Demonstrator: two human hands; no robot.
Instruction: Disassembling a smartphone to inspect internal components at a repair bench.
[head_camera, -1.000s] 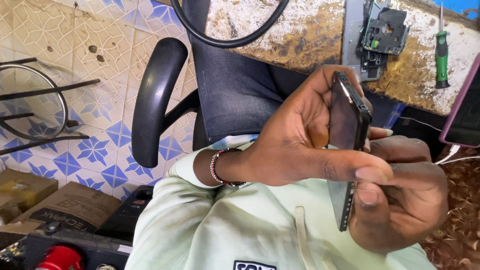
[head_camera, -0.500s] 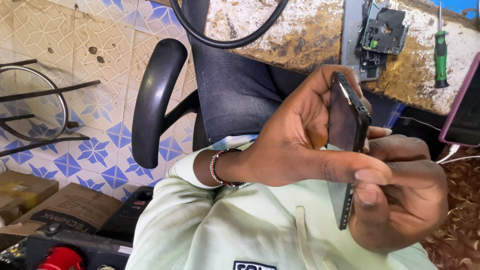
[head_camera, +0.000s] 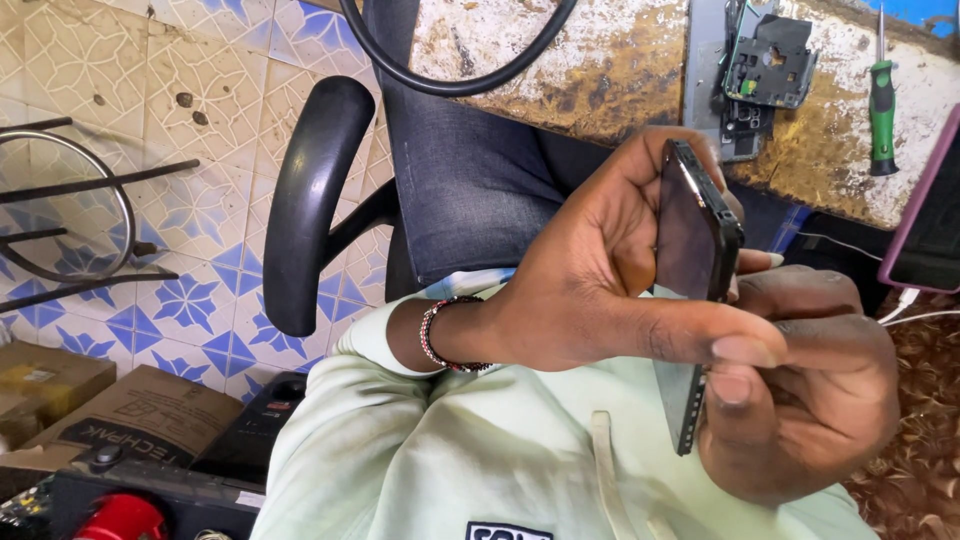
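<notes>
Phone (head_camera: 692, 240) edge-on, screen unseen | left hand (head_camera: 590, 290) clamped on phone | right hand (head_camera: 800, 400) clamped below, fingers partly hidden

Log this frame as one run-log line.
left hand: grips dark phone edge-on | right hand: supports phone's lower end | green screwdriver, phone parts on worn bench

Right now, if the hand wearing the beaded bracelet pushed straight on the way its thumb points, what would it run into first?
Most likely the other hand, which cups the thin black phone from the far side. The left hand's thumb already reaches across the phone's edge, nearly touching it; depth is hard to judge.
</notes>
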